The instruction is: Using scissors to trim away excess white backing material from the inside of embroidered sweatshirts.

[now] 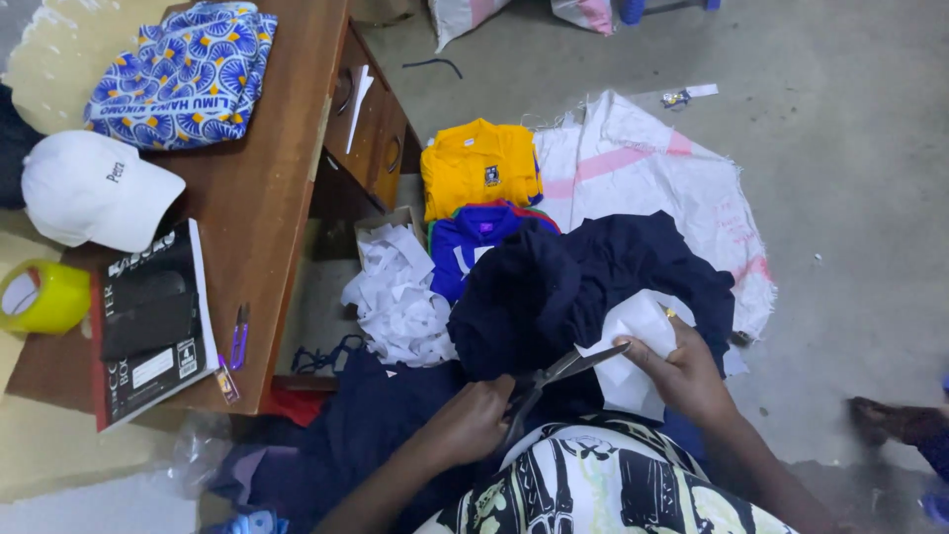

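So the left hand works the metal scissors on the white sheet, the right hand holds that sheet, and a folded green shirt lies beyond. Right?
Not quite: the head view shows a folded yellow shirt, not green. Left hand, metal scissors, white sheet and right hand are as stated.

Navy garment [583,287]; yellow shirt [479,163]; white cap [94,188]; blue-yellow patterned cloth [188,74].

The wooden desk [267,188] carries a patterned blue cloth [188,69] at its far edge, a white cap [94,188], a black book [153,321] and purple snips [238,336] (near the front edge).
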